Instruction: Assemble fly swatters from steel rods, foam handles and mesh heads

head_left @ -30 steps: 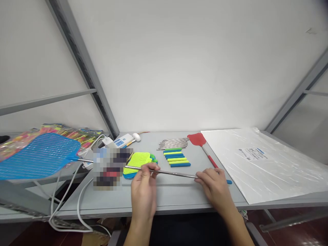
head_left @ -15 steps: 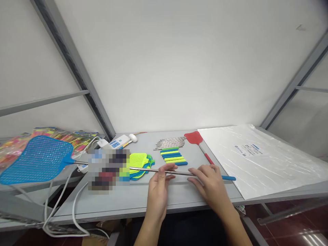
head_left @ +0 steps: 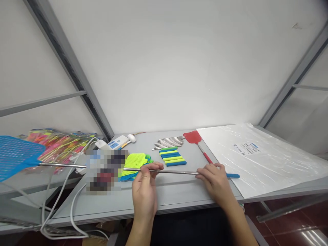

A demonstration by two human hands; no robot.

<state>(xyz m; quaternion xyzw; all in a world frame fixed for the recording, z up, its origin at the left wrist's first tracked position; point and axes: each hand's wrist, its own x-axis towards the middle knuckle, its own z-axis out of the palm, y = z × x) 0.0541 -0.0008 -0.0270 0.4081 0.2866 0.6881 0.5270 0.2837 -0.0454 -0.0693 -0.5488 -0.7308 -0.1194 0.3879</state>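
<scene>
A long blue fly swatter [head_left: 20, 157] lies crosswise in front of me, its mesh head partly beyond the left edge. My left hand [head_left: 145, 191] is closed around its thin metal shaft [head_left: 176, 172], near the middle. Further right, my right hand [head_left: 214, 181] grips the blue handle [head_left: 233, 176], whose end sticks out past my fingers. Behind my left hand are stacked yellow-green and blue swatter heads [head_left: 134, 162]. Loose green, yellow and blue handles [head_left: 173, 156] lie in a row, with metal rods [head_left: 169, 141] behind them. A red fly swatter [head_left: 192, 137] rests near my right hand.
White plastic-wrapped sheeting [head_left: 266, 157] covers the table's right side. At the left are a power strip [head_left: 118, 141], white cables [head_left: 73, 201] and packaged colourful swatters [head_left: 61, 143]. A blurred patch hides part of the table [head_left: 179, 194] there.
The swatter head has moved left, and more shaft shows. My left hand has shifted left along with it, while my right hand has moved slightly right, onto the handle. My hands are further apart.
</scene>
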